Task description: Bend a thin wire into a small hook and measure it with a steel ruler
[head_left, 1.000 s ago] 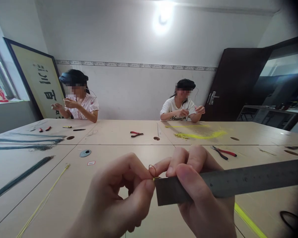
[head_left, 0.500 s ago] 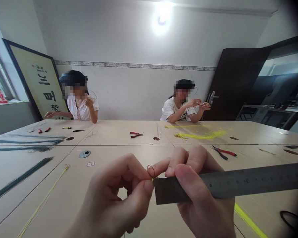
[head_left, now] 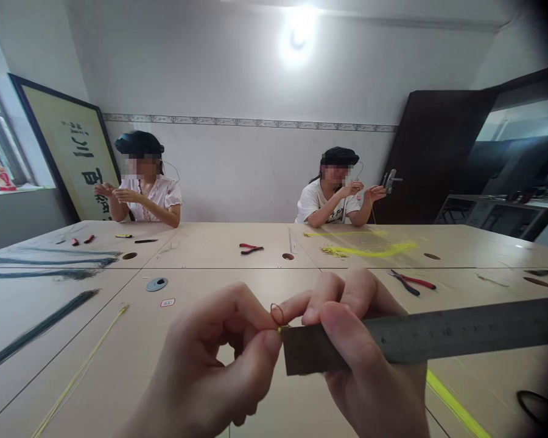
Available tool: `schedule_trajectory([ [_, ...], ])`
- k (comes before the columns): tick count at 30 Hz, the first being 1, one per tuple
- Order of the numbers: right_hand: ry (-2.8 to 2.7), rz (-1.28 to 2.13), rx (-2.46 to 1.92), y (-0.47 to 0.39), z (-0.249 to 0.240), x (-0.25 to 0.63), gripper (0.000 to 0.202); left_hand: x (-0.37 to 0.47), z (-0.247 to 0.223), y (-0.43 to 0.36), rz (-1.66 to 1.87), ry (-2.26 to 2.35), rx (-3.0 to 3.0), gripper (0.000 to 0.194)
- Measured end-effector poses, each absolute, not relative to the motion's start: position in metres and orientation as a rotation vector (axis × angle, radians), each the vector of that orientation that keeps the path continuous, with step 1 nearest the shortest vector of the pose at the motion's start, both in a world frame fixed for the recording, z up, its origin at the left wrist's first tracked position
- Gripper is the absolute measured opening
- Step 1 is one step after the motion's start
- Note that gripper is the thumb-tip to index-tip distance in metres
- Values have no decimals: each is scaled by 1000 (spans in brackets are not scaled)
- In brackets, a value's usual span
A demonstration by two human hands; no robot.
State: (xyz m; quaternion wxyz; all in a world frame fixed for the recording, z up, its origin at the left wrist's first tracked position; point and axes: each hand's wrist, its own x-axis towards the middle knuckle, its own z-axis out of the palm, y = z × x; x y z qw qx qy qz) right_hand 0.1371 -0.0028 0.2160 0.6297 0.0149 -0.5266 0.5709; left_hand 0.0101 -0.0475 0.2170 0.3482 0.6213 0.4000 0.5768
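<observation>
My right hand (head_left: 365,347) is closed around a steel ruler (head_left: 456,331), thumb on its near face, the scale running off to the right. Against the ruler's left end my left hand (head_left: 228,353) pinches a thin cord with a small yellow knot (head_left: 280,331). A small brownish loop (head_left: 277,314) stands up from the knot, between the two hands' fingertips. The index finger of my right hand reaches close behind the loop. The rest of the cord is hidden by my fingers.
Bundles of dark cord (head_left: 41,328) and yellow cord (head_left: 86,365) lie left; a yellow bundle (head_left: 454,398) lies right. Red-handled pliers (head_left: 413,282) and another pair (head_left: 251,248) rest farther back. Across the table sit one person (head_left: 144,191) and another person (head_left: 333,198), both handling thin strands.
My hands, the loop and the ruler have barely moved. The person at the left has brought both hands together; the person at the right has drawn their hands slightly apart.
</observation>
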Motion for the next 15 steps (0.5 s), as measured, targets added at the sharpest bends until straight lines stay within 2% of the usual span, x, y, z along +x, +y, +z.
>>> schedule_trajectory([
  [15,-1201,1301,16,-3,215,137,17,8,210,-44,1536,943,1547,21],
])
